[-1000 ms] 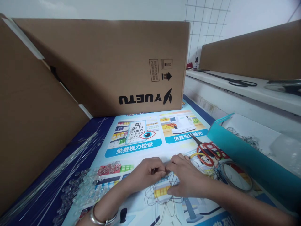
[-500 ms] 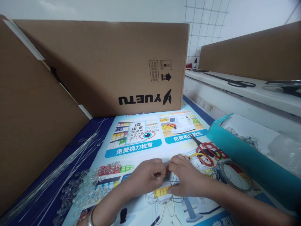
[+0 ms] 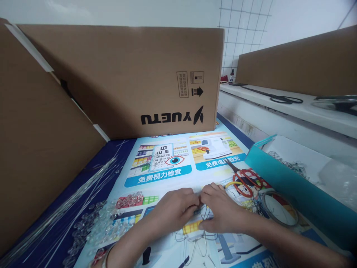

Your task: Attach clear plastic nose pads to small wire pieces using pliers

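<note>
Over the printed sheet [image 3: 167, 130], a bent wire piece [image 3: 205, 238] with thin loops stands between my hands, its lower loops spreading towards me. My right hand [image 3: 223, 210] grips it from the right, thumb low and fingers at its upper end. Fingertips of my left hand [image 3: 178, 208] are pinched together at that same upper end, touching or almost touching the right fingertips. What lies in the left pinch is hidden by the fingers. A bracelet [image 3: 105, 257] circles the left wrist.
Clear beads [image 3: 111, 219] lie piled at left, beside long thin wires [image 3: 80, 193]. Red-handled scissors [image 3: 245, 182] and a roll of tape [image 3: 279, 208] sit right of my hands. A teal box [image 3: 292, 197] holds small wire pieces. Cardboard [image 3: 125, 74] stands behind.
My left hand has turned slightly, and the gap seen between its thumb and forefinger has closed from view. My right hand and the wire piece have stayed almost still.
</note>
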### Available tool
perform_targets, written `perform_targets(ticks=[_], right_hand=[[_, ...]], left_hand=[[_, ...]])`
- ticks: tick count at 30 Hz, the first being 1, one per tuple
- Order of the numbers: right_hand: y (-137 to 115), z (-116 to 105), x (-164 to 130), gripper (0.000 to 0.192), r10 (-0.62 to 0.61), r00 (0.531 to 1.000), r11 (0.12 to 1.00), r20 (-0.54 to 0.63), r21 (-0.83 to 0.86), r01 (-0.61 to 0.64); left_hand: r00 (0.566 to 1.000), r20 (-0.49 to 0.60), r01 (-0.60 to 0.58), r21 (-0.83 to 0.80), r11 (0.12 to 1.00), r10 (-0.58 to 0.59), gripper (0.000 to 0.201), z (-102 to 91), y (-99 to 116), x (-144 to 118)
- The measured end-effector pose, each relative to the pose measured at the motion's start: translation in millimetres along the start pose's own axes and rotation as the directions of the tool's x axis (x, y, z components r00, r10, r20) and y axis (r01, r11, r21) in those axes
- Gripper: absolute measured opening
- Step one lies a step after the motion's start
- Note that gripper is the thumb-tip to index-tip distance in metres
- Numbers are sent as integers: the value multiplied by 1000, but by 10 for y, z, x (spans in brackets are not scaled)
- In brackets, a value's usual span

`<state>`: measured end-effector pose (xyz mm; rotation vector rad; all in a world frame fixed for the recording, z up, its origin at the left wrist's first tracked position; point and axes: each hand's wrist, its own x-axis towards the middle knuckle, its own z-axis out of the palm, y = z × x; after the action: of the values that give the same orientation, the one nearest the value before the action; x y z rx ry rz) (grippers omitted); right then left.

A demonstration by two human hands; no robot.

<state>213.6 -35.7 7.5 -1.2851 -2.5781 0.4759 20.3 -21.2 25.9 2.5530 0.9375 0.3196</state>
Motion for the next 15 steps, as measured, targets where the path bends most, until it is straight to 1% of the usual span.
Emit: perform_targets(ticks=[5,10,15], right_hand=[[11,8,-4,42,-5,1000,1000,1,-5,5],[16,10,-7,43,-8,1000,1000,-7,7,9],[19,15,-3,43,-10,1000,1000,-9,10,10]], left_hand=[[1000,-2,-26,-52,998,26,19,29,-17,-2],[999,-34,-19,-28,999,18,18,40,-33,-1],[998,-43,-35,3,999,35,17,78,-13,16]])
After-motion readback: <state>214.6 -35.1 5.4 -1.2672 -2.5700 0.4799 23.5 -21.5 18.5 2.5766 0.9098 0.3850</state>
